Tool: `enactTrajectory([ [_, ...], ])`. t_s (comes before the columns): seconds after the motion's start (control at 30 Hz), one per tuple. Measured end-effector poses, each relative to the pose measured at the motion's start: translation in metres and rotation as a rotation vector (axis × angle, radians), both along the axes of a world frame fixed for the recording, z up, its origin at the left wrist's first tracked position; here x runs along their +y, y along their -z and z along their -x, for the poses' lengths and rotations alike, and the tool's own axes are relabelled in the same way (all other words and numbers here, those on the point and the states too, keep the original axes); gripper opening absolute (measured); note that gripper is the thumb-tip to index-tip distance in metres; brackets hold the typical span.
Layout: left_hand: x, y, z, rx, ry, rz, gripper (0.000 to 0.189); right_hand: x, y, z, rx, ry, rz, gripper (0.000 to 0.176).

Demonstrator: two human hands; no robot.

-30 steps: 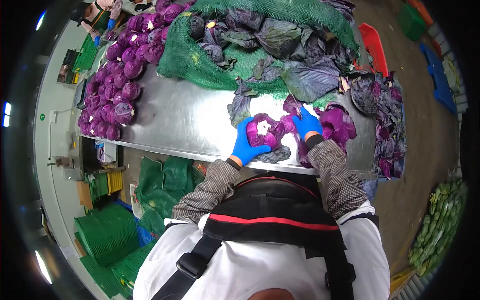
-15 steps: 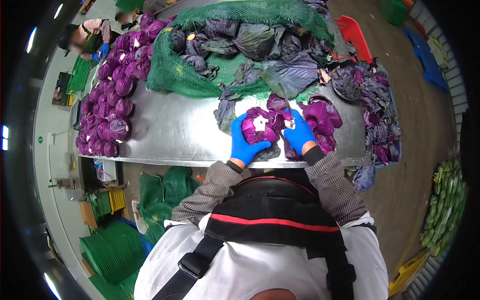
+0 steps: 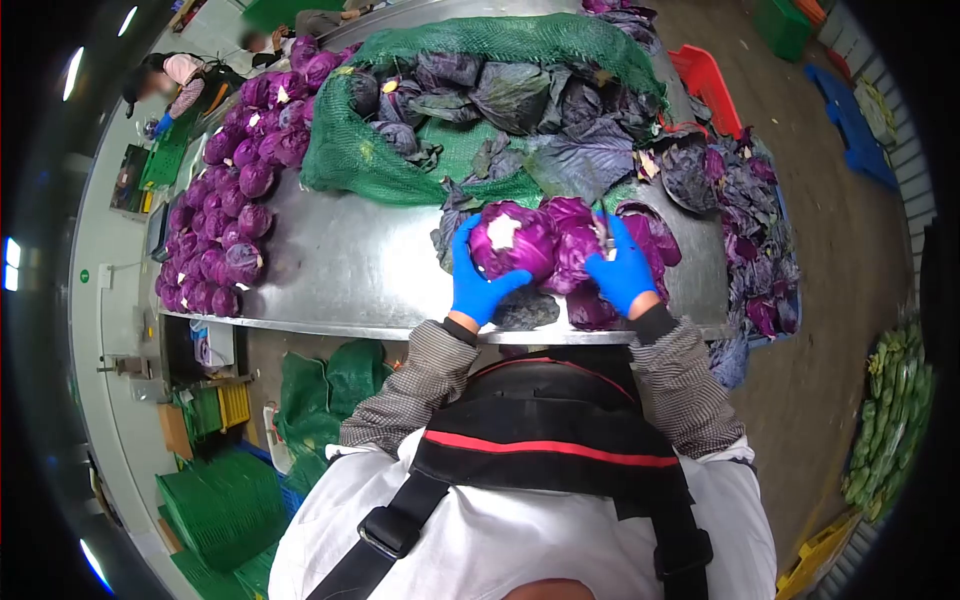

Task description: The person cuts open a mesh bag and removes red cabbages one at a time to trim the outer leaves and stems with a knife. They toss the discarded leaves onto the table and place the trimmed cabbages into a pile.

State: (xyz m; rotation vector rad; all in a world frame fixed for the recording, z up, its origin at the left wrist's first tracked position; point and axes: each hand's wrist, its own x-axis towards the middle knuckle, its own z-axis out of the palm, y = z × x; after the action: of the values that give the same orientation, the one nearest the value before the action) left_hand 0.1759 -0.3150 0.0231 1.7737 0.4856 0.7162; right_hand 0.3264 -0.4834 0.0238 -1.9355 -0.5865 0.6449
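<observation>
A red cabbage (image 3: 525, 250) with a pale cut stem rests in my left hand (image 3: 480, 275), whose blue-gloved fingers curve around its left side. My right hand (image 3: 622, 268), also in a blue glove, grips a knife (image 3: 604, 225), mostly hidden by the fingers. Against that hand stands a large purple outer leaf (image 3: 575, 245), partly apart from the head. Loose purple leaves (image 3: 655, 240) lie just right of my right hand. Under the cabbage a dark leaf (image 3: 527, 310) lies on the metal table (image 3: 345, 260).
A green mesh sack (image 3: 350, 150) spills untrimmed dark cabbages across the far side. Trimmed cabbages (image 3: 225, 205) are piled at left. Leaf scraps (image 3: 755, 240) fill a bin at right, near a red crate (image 3: 706, 85). A co-worker (image 3: 175, 85) stands at far left.
The cabbage has tilted and its outer leaf now stands further out on the right. My right hand has shifted slightly right, and the knife blade shows less. The co-worker's arm has moved left.
</observation>
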Motion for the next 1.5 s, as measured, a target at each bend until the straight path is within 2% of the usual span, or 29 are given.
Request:
enactTrajectory([
  [0.07,0.007,-0.004,0.001,-0.112,0.115,0.643,0.082,-0.008,-0.015,-0.011,0.153,0.021,-0.244,0.062],
  [0.1,0.01,-0.005,-0.001,-0.193,0.243,0.791,0.074,-0.012,-0.019,-0.02,0.223,0.041,-0.205,0.059],
  [0.13,0.011,-0.006,0.0,-0.197,0.24,0.787,0.074,-0.014,-0.044,-0.023,0.373,0.066,-0.085,0.057],
  [0.2,0.009,-0.011,0.0,-0.296,0.295,1.403,0.083,-0.01,-0.022,-0.037,0.018,0.047,-0.194,0.059],
  [0.23,0.007,-0.013,-0.001,-0.285,0.257,1.401,0.087,-0.008,-0.019,-0.044,0.016,0.046,-0.196,0.059],
  [0.27,0.006,-0.016,-0.001,-0.286,0.258,1.4,0.087,-0.006,-0.018,-0.052,-0.106,0.076,-0.013,0.062],
  [0.3,0.005,-0.019,-0.001,-0.337,0.293,1.543,0.088,-0.005,-0.026,-0.055,-0.228,0.107,0.171,0.066],
  [0.37,0.003,-0.027,-0.004,-0.422,0.352,1.75,0.09,-0.001,-0.044,-0.05,-0.3,0.072,0.203,0.071],
  [0.4,0.005,-0.029,-0.006,-0.427,0.354,1.746,0.09,0.005,-0.055,-0.046,-0.372,0.035,0.233,0.076],
  [0.43,0.005,-0.03,-0.007,-0.385,0.393,1.743,0.091,0.007,-0.063,-0.035,-0.353,-0.002,0.061,0.081],
  [0.47,0.005,-0.031,-0.007,-0.34,0.433,1.741,0.091,0.013,-0.073,-0.021,-0.353,-0.001,0.06,0.081],
  [0.5,0.008,-0.025,-0.005,-0.316,0.688,1.636,0.09,0.019,-0.084,-0.009,-0.303,-0.096,-0.126,0.077],
  [0.53,0.008,-0.035,-0.006,-0.31,0.692,1.637,0.09,0.022,-0.089,-0.002,-0.251,-0.191,-0.31,0.074],
  [0.6,0.006,-0.056,-0.003,-0.142,0.564,1.23,0.087,0.027,-0.081,0.003,-0.292,-0.232,-0.318,0.067],
  [0.63,0.017,-0.051,-0.003,-0.255,0.592,1.257,0.078,0.03,-0.079,0.003,-0.338,-0.281,-0.329,0.061],
  [0.67,0.017,-0.048,-0.005,-0.188,0.512,1.158,0.075,0.03,-0.08,0.005,-0.341,-0.284,-0.331,0.061],
  [0.73,0.015,-0.037,-0.003,-0.203,0.451,1.239,0.072,0.027,-0.079,0.013,-0.376,-0.288,-0.079,0.053],
  [0.77,0.015,-0.032,-0.003,-0.203,0.448,1.238,0.072,0.026,-0.081,0.015,-0.485,-0.278,-0.113,0.053],
  [0.83,0.01,-0.028,-0.002,-0.15,0.401,1.118,0.071,0.027,-0.087,0.016,-0.473,-0.313,-0.132,0.052],
  [0.9,0.007,-0.033,-0.001,-0.133,0.412,1.141,0.071,0.027,-0.088,0.014,-0.47,-0.343,-0.151,0.05],
  [0.97,0.006,-0.037,-0.001,-0.116,0.419,1.161,0.071,0.028,-0.087,0.014,-0.302,-0.342,-0.261,0.04],
  [1.13,0.001,-0.034,-0.003,-0.135,0.479,1.086,0.07,0.024,-0.085,0.003,-0.088,-0.388,-0.298,0.023],
  [1.17,-0.001,-0.034,-0.003,-0.137,0.474,1.088,0.07,0.022,-0.084,0.0,-0.005,-0.415,-0.275,0.019],
  [1.27,-0.001,-0.033,-0.003,-0.135,0.48,1.153,0.074,0.011,-0.104,0.0,-0.069,-0.418,-0.35,0.016],
  [1.33,0.007,-0.03,-0.001,-0.216,0.451,1.519,0.08,0.001,-0.106,-0.006,-0.101,-0.381,-0.41,0.015],
  [1.4,0.012,-0.03,0.002,-0.225,0.404,1.538,0.085,-0.011,-0.106,-0.019,-0.052,-0.239,-0.394,0.015],
  [1.43,0.014,-0.03,0.004,-0.248,0.418,1.575,0.086,-0.016,-0.115,-0.028,0.192,-0.121,-0.213,0.015],
  [1.47,0.014,-0.029,0.006,-0.27,0.431,1.614,0.086,-0.015,-0.106,-0.038,0.165,-0.045,-0.228,0.013],
  [1.5,0.013,-0.028,0.006,-0.293,0.442,1.652,0.087,-0.011,-0.064,-0.056,-0.188,0.052,-0.27,0.018],
])
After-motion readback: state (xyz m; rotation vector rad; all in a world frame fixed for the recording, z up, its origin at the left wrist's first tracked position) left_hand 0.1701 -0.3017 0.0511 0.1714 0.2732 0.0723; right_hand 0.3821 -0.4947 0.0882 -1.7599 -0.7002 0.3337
